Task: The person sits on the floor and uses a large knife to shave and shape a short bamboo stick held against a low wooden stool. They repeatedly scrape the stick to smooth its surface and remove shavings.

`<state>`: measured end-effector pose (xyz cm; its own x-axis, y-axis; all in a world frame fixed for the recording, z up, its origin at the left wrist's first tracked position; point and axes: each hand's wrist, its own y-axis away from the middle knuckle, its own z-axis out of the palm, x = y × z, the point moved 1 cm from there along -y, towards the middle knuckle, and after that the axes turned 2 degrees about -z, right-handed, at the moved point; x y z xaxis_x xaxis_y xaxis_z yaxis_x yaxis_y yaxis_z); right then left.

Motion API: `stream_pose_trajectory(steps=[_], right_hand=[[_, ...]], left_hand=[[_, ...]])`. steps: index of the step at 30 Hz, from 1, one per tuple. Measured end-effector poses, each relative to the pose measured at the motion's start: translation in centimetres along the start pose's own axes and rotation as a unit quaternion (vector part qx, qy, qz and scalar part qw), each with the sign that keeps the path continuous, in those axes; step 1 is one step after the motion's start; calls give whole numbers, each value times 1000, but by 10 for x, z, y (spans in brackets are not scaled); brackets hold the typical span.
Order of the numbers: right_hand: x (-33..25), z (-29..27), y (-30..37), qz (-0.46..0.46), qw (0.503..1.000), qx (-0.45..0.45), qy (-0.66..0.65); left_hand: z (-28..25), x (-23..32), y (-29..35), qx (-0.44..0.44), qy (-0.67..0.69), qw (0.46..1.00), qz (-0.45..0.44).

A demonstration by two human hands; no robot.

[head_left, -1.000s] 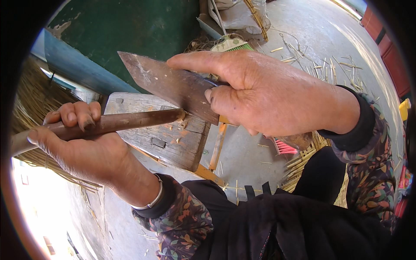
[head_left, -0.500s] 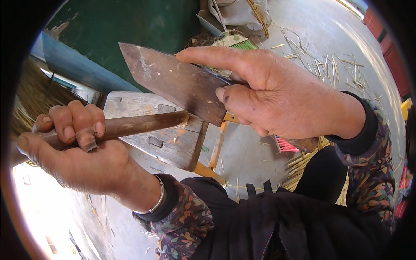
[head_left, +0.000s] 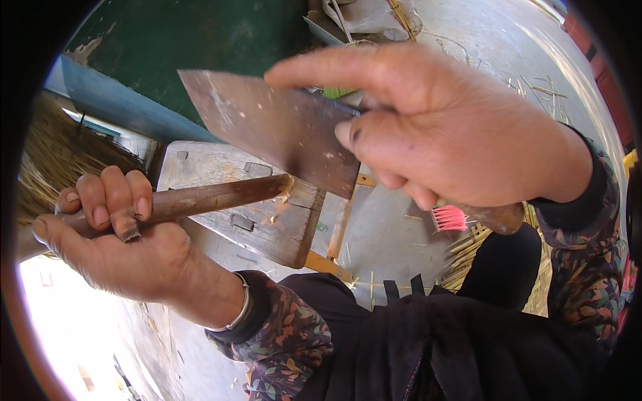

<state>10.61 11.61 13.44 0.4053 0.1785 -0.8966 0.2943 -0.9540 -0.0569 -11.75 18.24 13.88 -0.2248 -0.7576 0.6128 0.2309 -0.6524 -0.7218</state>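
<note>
My left hand [head_left: 134, 247] is closed round a brown wooden stick [head_left: 214, 199], palm up, with a worn wrap on one finger. The stick's cut end, showing pale wood, lies over the top of a weathered wooden stool [head_left: 234, 224]. In my right hand [head_left: 435, 127] is a broad-bladed cleaver [head_left: 274, 123], its wooden handle [head_left: 498, 217] showing below the palm. My forefinger stretches along the blade's upper edge. The blade hangs above the stool, just beyond the stick's cut end, and looks slightly blurred.
A bundle of broom straw [head_left: 67, 160] stands at the left. Beyond the stool is a dark green panel [head_left: 200, 40] with a blue edge. Pink bristles [head_left: 449, 218] and straw stalks [head_left: 471, 250] lie near my knee. Cut straw bits [head_left: 548, 97] litter the grey floor.
My right hand has risen and shifted slightly right, lifting the cleaver away from the stick's end. The left hand and stick have barely moved.
</note>
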Motion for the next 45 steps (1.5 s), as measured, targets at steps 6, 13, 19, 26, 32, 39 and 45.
stream_pose_trajectory(steps=[6, 13, 19, 26, 32, 39, 45], right_hand=[[-15, -2, -1, -46, 993, 110, 20], [-10, 7, 2, -66, 996, 48, -41], [-15, 6, -1, -41, 992, 115, 12], [9, 9, -4, -164, 975, 2, 147], [-13, -1, -7, -130, 977, 16, 167], [4, 11, -4, -128, 982, 12, 139], [-12, 9, -10, -81, 990, 17, 110]], left_hand=[[-4, 3, 4, 9, 20, 1000, -11], [3, 4, 5, 14, -1, 1000, -6], [2, 6, 6, 45, -9, 999, -9], [0, 4, 4, 26, -4, 1000, -8], [-2, 5, 5, 24, 16, 999, -16], [1, 4, 4, 23, 2, 1000, -9], [-5, 8, 4, 13, 0, 1000, -11]])
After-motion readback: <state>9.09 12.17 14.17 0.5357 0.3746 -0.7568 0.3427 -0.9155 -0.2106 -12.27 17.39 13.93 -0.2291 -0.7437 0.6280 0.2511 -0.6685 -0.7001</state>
